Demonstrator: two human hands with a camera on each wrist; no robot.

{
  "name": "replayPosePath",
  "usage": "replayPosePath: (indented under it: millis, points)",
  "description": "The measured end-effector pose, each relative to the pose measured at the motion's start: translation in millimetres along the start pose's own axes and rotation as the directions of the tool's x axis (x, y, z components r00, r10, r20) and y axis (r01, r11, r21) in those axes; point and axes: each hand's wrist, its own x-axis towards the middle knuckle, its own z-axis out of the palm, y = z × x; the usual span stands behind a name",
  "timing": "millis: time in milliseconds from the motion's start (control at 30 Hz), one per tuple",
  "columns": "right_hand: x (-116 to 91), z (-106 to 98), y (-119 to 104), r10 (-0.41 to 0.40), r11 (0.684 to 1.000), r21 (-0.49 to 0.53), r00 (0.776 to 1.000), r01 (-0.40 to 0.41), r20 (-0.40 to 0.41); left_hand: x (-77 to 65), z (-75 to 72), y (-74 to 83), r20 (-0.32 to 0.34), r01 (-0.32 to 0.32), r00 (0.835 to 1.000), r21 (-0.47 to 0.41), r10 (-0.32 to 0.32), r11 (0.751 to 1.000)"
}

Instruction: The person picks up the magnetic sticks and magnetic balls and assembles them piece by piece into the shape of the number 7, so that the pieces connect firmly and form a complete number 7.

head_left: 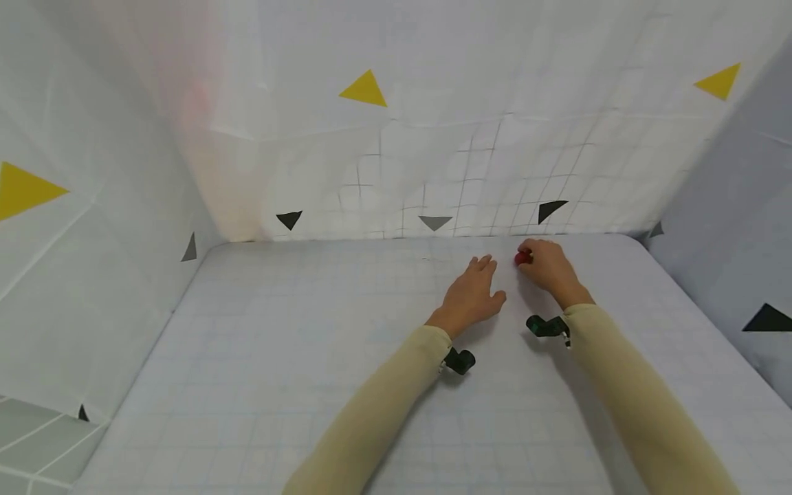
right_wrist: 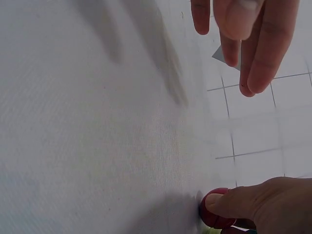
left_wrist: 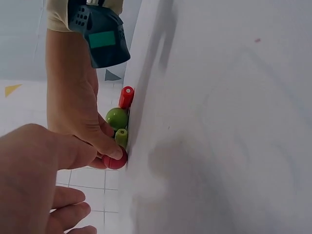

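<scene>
At the far side of the table, my right hand (head_left: 549, 267) pinches a red ball (head_left: 522, 258) between thumb and fingers. The thumb lies across the front of the red ball (right_wrist: 218, 208) in the right wrist view. Close by the right hand in the left wrist view are a short yellow-green cylinder (left_wrist: 122, 138), a green ball (left_wrist: 117, 118) and a red cylinder (left_wrist: 126, 97) with a hole in its end. The right hand hides these in the head view. My left hand (head_left: 468, 297) hovers to the left, fingers extended and holding nothing.
A white, faintly gridded table top (head_left: 297, 357) lies under both arms. White sheet walls (head_left: 297, 165) with yellow and black triangles rise at the back and sides. Each wrist wears a dark camera mount (head_left: 547, 326).
</scene>
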Motion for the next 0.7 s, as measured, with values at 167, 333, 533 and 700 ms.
replayPosePath:
  millis: [167, 333, 533, 700]
  points:
    - [-3, 1, -1, 0.010, 1.000, 0.022, 1.000, -0.009, -0.026, -1.5, -0.3, -2.5, -0.001, -0.003, 1.000, -0.015, 0.003, 1.000]
    - [-10, 1, -5, 0.045, 0.999, 0.032, 0.998, -0.043, -0.044, -1.3, 2.0, -2.4, 0.018, 0.005, 1.000, -0.042, -0.004, 0.999]
    - [-13, 0, -17, 0.022, 0.997, 0.070, 0.997, -0.016, -0.076, 0.1, 0.1, -5.7, 0.009, 0.007, 1.000, -0.053, -0.006, 0.999]
    - [-12, 1, -27, -0.011, 0.995, 0.094, 0.996, 0.019, -0.093, -1.5, -6.3, -15.9, -0.022, 0.024, 0.999, -0.067, -0.026, 0.997]
